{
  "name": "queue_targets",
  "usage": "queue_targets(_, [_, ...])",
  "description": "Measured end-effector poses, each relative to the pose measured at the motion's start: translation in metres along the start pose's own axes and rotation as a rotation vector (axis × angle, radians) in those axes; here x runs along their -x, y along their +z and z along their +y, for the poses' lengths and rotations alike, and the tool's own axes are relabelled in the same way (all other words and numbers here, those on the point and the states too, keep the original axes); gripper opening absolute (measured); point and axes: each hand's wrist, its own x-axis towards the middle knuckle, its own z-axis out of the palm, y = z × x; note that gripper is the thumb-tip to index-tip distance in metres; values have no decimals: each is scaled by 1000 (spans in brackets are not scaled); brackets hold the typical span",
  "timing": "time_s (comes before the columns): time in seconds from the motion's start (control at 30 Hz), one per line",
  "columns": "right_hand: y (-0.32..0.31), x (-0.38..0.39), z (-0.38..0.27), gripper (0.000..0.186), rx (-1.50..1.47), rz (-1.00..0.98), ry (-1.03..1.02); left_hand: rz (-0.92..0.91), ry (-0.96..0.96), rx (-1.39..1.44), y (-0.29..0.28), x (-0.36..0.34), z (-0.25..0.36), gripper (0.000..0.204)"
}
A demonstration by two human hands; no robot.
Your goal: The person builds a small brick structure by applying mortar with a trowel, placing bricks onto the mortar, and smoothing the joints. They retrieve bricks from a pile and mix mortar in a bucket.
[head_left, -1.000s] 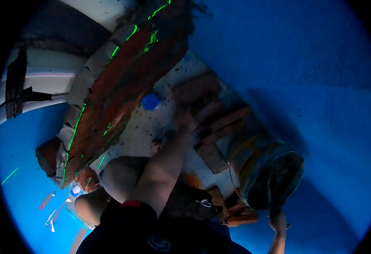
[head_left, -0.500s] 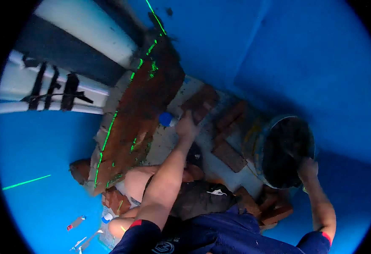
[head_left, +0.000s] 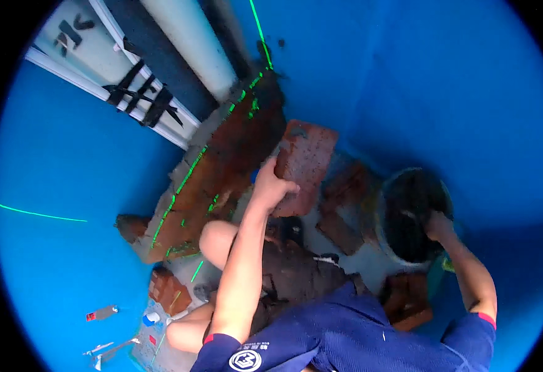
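My left hand (head_left: 274, 188) grips a reddish brick (head_left: 311, 162) by its left side, thumb across its face. The brick is raised and tilted toward me, with a grey smear near its top edge. It is beside a low brick wall (head_left: 225, 158) whose edges carry grey mortar. My right hand (head_left: 438, 227) reaches into a round bucket (head_left: 385, 239) with a dark inside, its fingers closed. What they hold is hard to make out; a pale glint shows beside them.
Loose bricks (head_left: 341, 232) lie between the wall and the bucket, and more bricks (head_left: 407, 297) near my right side. Broken brick pieces (head_left: 167, 290) lie at the lower left. Blue walls (head_left: 420, 80) enclose the corner. Green laser lines cross wall and brickwork. Taped white pipes (head_left: 160, 127) stand upper left.
My left hand has lifted the brick from the floor and turned its broad face toward me. My right hand has moved slightly left and up, further into the bucket. The view has shifted.
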Motion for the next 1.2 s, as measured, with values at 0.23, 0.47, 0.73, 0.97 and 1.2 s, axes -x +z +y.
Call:
queue_targets(0.23, [6,8,34,29,-3,-75,-174,13,-256,95,43,11,-25,85])
queue_targets(0.47, [-55,87,34,41,-844,-97,206,48,-33,-291,45,14,-38,72])
queue_targets(0.73, [-54,136,20,46,-1311,29,180,52,-60,-234,25,18,-40,68])
queue_targets(0.97, [-81,137,-50,47,-1359,208,-43,-216,-88,182,-3,20,-57,74])
queue_targets(1.2, [-111,130,-74,41,-1171,408,-233,-416,-72,530,-25,31,-63,68])
